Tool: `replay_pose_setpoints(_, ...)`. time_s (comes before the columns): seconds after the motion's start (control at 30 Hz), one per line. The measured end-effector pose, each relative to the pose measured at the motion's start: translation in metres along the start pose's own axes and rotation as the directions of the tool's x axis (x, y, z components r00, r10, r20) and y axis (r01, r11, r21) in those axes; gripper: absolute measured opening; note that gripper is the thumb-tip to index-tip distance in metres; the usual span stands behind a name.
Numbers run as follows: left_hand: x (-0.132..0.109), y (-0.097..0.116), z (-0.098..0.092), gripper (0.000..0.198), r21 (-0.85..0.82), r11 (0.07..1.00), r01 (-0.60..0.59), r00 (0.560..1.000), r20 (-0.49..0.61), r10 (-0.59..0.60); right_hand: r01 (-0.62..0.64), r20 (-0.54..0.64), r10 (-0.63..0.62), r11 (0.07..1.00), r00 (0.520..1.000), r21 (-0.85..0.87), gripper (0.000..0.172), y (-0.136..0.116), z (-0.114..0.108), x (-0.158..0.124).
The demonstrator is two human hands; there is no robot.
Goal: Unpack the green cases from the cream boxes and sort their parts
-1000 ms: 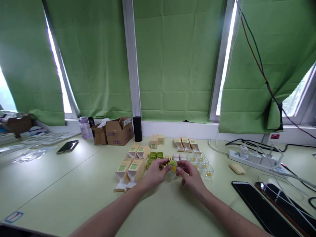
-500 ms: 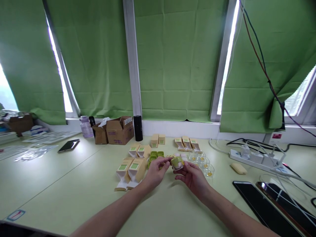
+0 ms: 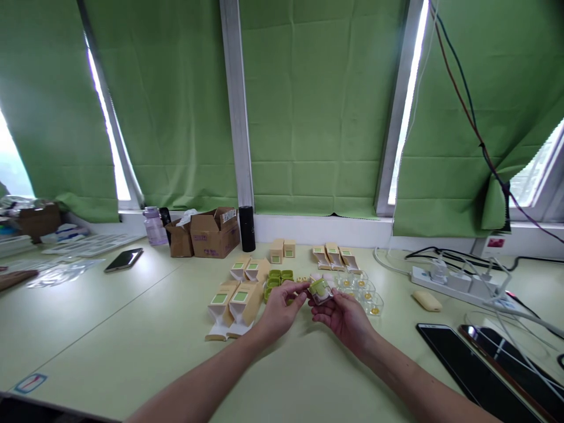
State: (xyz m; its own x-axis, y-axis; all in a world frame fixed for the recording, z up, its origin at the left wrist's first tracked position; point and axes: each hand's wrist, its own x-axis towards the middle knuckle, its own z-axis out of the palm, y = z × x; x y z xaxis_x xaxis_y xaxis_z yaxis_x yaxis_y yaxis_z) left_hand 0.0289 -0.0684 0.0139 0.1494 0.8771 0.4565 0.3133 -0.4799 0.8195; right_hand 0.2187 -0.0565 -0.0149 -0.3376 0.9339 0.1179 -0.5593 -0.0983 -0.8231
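A small clear container with a green part (image 3: 321,290) is held between my two hands above the table. My right hand (image 3: 346,317) grips its right side with thumb and fingers. My left hand (image 3: 282,308) has its fingertips pinched at the left edge of the same container. Behind my left hand are several green square cups (image 3: 274,282). Several clear cups with yellow centres (image 3: 368,295) stand just beyond my right hand. Left of my left hand lie open cream boxes with green labels (image 3: 241,302).
Two closed cream boxes (image 3: 277,251) and several open ones (image 3: 332,257) stand further back. A cardboard box (image 3: 214,238) and a black cylinder (image 3: 247,229) are behind. At the right are a power strip (image 3: 458,285) and dark devices (image 3: 462,364). Another person's hand (image 3: 17,279) shows at far left.
The small container has tilted and shifted slightly right between my hands. Another person's hand has come into view at the far left edge.
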Motion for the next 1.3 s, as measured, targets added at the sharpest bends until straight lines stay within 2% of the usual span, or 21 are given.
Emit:
replay_pose_setpoints(0.27,-0.001,0.002,0.001,0.036,-0.041,0.999,-0.014,1.0,-0.021,0.013,-0.028,0.038,0.026,0.997,0.999,0.066,0.031,-0.001,-0.002,0.001)
replay_pose_setpoints(0.53,0.0,0.007,0.002,0.04,-0.117,0.989,0.088,0.994,-0.052,-0.094,0.044,-0.017,-0.044,0.998,0.999,0.046,0.04,-0.007,0.012,-0.007)
replay_pose_setpoints(0.63,0.001,0.008,0.003,0.043,-0.179,0.979,0.094,0.995,-0.028,-0.101,0.064,-0.05,-0.065,0.998,0.997,-0.012,0.046,-0.008,0.018,-0.01)
replay_pose_setpoints(0.8,0.002,0.007,0.003,0.051,-0.314,0.939,0.139,0.99,0.059,-0.127,0.08,-0.093,-0.102,0.972,0.99,-0.222,0.058,-0.012,0.023,-0.013)
replay_pose_setpoints(0.93,0.002,0.01,0.002,0.062,-0.447,0.874,0.191,0.981,0.127,-0.15,0.137,-0.083,-0.17,0.94,0.982,-0.313,0.059,-0.014,0.023,-0.014)
replay_pose_setpoints(1.0,0.002,0.012,0.001,0.063,-0.48,0.862,0.165,0.986,0.109,-0.128,0.198,-0.053,-0.228,0.922,0.972,-0.334,0.057,-0.015,0.022,-0.014)
replay_pose_setpoints(1.13,0.0,0.017,0.002,0.055,-0.484,0.87,0.094,0.995,0.063,-0.072,0.366,0.036,-0.397,0.803,0.917,-0.471,0.049,-0.015,0.02,-0.017)
replay_pose_setpoints(1.3,-0.003,0.019,0.003,0.051,-0.404,0.914,0.019,1.0,0.02,-0.012,0.482,0.173,-0.529,0.527,0.831,-0.701,0.045,-0.019,0.021,-0.023)
